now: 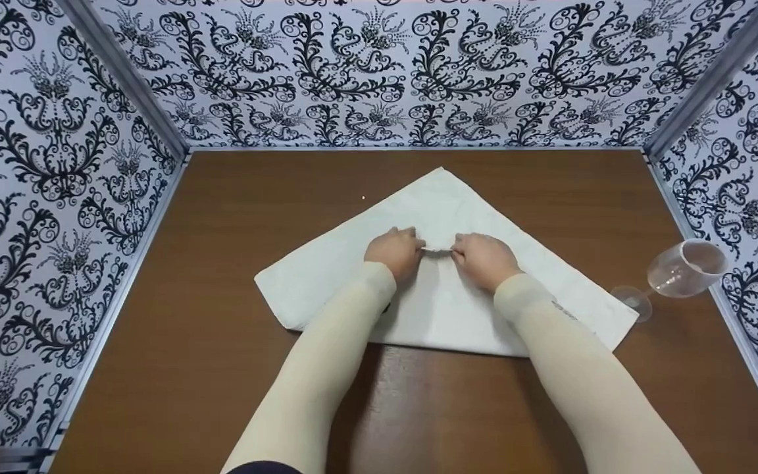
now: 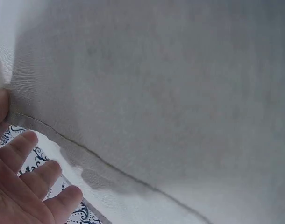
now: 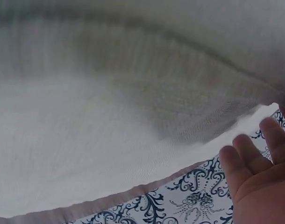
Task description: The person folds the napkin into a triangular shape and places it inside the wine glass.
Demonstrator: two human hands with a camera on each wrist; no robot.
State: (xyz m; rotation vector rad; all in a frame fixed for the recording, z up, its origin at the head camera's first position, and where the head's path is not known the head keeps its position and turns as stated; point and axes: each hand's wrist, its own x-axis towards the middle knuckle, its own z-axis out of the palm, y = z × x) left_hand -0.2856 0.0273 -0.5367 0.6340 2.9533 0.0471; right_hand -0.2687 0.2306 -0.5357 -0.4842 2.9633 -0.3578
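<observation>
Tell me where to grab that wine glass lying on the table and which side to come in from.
Take the wine glass by its stem, between bowl and foot, probably with the right hand coming from above and the left. It lies on its side by the right wall, bowl toward the wall and foot toward the white cloth, so the stem is the narrow, exposed part.

Napkin (image 1: 445, 289) lies mid-table (image 1: 221, 329), glass (image 1: 678, 271) right.
</observation>
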